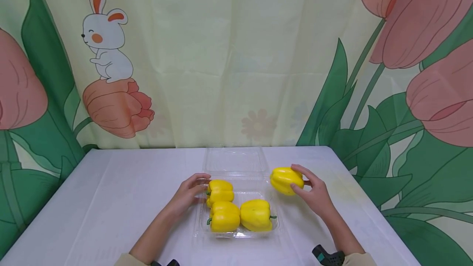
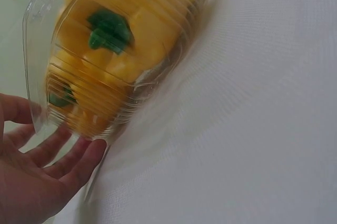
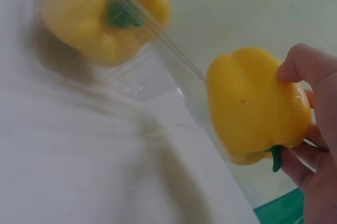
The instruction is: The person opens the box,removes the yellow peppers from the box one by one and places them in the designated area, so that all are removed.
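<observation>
My right hand [image 1: 314, 192] grips a yellow bell pepper [image 1: 284, 180] above the table, just right of a clear plastic clamshell container [image 1: 258, 235]. In the right wrist view, the thumb presses one side of this pepper [image 3: 253, 103], whose green stem is by the other fingers. At the container's left wall, my left hand [image 1: 188, 196] rests its loosely extended fingers against the plastic. Three more yellow bell peppers lie inside: a back-left one [image 1: 221, 188], a front-left one [image 1: 225, 218] and a front-right one [image 1: 256, 216]. The back-right part of the base holds no pepper.
The container's clear lid [image 1: 234, 161] is folded back, flat toward the far edge of the white-covered table [image 1: 122, 192]. Behind the table hangs a curtain [image 1: 192, 52] printed with tulips and a rabbit.
</observation>
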Action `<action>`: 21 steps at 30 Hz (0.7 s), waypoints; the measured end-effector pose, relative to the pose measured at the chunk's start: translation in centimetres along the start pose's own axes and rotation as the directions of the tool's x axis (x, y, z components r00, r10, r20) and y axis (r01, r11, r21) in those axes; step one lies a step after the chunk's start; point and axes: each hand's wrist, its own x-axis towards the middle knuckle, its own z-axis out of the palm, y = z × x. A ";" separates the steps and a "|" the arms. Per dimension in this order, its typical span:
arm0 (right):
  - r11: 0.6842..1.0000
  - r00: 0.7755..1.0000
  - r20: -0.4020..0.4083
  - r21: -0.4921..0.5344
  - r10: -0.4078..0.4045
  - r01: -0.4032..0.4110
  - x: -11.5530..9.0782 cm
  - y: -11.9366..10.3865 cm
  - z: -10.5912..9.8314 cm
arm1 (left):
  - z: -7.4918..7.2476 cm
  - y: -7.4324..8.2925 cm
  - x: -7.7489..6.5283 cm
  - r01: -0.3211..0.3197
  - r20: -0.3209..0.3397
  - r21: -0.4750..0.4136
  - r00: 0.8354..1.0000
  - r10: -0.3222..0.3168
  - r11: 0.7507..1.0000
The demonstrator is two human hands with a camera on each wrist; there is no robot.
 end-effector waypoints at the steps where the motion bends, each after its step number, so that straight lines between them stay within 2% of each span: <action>1: 1.000 1.000 0.002 -0.002 0.002 -0.002 0.0 0.1 0.0 | 0.0 0.0 0.0 0.001 -0.001 -0.001 1.000 -0.001 1.000; 21: 0.999 0.998 0.039 -0.024 0.048 -0.047 -0.1 1.2 -0.2 | 0.1 0.2 -0.1 0.002 -0.014 0.017 1.000 -0.001 1.000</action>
